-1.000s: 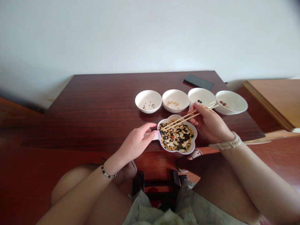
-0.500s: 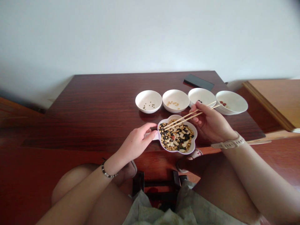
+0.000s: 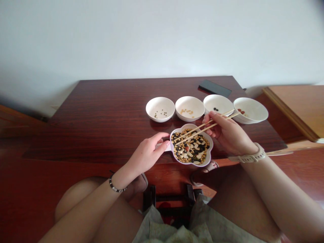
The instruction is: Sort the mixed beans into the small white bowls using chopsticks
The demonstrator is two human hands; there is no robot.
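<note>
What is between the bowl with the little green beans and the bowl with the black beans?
One white bowl holding a few pale yellow beans sits between the green-bean bowl and the black-bean bowl, as the head view shows.

The chopsticks [image 3: 202,127] have dipped back; their tips now touch the mixed beans [image 3: 191,148].

Both arms are bare, no sleeves to be seen anywhere. A thin beaded bracelet [image 3: 115,187] in dark and silvery tones is worn on the left wrist, and a pale cream smartwatch band [image 3: 249,157] is strapped round the right wrist. Bare knees are shown at the bottom, with a light greenish, crumpled-looking garment [image 3: 182,229] bunched over the lap. Sandal straps [image 3: 211,165] can just be made out under the table edge.
</note>
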